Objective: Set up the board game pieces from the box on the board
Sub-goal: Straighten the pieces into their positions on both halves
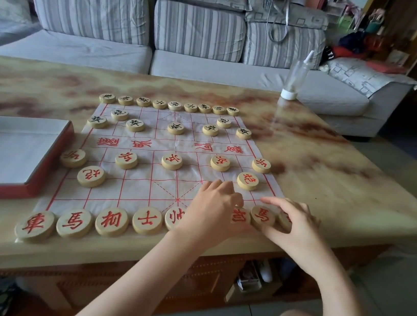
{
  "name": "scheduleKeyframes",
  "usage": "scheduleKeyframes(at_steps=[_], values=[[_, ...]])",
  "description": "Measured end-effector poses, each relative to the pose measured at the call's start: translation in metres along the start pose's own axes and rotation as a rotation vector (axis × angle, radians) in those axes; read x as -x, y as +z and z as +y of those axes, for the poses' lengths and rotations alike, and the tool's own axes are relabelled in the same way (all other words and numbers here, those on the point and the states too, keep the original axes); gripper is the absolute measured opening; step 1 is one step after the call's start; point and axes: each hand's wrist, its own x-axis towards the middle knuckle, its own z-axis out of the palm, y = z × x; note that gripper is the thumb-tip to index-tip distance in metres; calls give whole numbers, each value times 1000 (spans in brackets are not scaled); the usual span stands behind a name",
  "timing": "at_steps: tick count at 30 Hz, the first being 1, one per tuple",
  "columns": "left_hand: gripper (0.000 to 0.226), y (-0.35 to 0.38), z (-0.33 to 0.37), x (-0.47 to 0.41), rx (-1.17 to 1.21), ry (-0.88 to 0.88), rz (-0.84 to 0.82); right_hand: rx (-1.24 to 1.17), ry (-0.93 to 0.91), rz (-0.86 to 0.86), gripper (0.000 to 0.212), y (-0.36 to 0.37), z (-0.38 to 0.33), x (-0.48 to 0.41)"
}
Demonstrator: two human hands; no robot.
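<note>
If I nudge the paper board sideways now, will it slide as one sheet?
Probably not. The paper board looks thin and creased, so it likely buckles. The wooden pieces on it would pin it down, and some would probably shift.

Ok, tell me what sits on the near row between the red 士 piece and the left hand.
In the head view, one piece lies there: a red-lettered disc right of the red 士 piece, its right part hidden under the left hand. Its character can't be read in full.

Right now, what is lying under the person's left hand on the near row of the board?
The left hand covers part of the near row. A red-lettered piece shows at its left edge, another at its right. Anything between them is hidden.
</note>
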Motion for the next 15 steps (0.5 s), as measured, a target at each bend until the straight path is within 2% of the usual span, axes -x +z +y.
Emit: scheduleKeyframes(at_steps=[4,10,15], values=[[76,-5,0,3,40,-6,44,37,-24,9,46,0,-1,-3],[45,-15,-13,3,133,72,-102,77,-16,19,42,0,-1,-8],[44,-12,-16,3,220,16,-164,7,30,-19,39,0,3,-3]])
